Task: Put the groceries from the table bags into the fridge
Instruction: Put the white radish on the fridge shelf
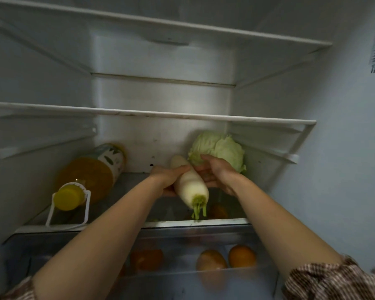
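- Head view: left hand (pixel 169 178) and right hand (pixel 217 173) both clasp a white radish (pixel 189 185), mid-frame.
- Cabbage (pixel 220 148) sits just behind, on the same fridge shelf (pixel 139 224).

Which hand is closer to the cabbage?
The right hand. Its fingers reach up against the front of the cabbage. The left hand is farther away, on the other side of the white radish that both hands hold.
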`<action>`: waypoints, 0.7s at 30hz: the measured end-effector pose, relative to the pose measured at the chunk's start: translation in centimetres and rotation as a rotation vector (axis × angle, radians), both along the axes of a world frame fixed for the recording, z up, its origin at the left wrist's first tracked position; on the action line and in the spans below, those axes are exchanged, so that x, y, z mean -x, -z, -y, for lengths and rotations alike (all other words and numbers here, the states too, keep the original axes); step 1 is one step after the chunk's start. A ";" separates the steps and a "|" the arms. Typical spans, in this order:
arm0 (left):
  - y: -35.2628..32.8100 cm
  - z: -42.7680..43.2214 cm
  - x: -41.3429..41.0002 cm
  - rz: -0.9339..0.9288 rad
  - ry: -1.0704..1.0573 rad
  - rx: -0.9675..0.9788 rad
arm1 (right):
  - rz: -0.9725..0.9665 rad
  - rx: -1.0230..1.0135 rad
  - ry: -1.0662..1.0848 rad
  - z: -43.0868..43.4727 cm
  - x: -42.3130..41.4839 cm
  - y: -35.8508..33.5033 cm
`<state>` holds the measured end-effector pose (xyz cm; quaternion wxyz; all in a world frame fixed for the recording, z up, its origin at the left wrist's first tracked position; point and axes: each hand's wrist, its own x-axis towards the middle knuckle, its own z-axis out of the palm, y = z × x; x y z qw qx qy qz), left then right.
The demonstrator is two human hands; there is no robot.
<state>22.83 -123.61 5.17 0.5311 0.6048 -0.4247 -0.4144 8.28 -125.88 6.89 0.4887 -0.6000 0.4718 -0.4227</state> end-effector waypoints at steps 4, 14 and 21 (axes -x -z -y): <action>0.4 -0.7 0.2 -0.004 -0.041 0.075 | -0.025 0.045 0.008 -2.1 0.5 0.6; 1.2 -14.8 1.3 0.549 -0.210 0.289 | -0.415 0.563 0.155 -13.8 2.1 0.9; 5.4 -30.9 2.4 0.678 -0.339 0.303 | -0.530 0.606 0.045 -27.3 3.2 5.4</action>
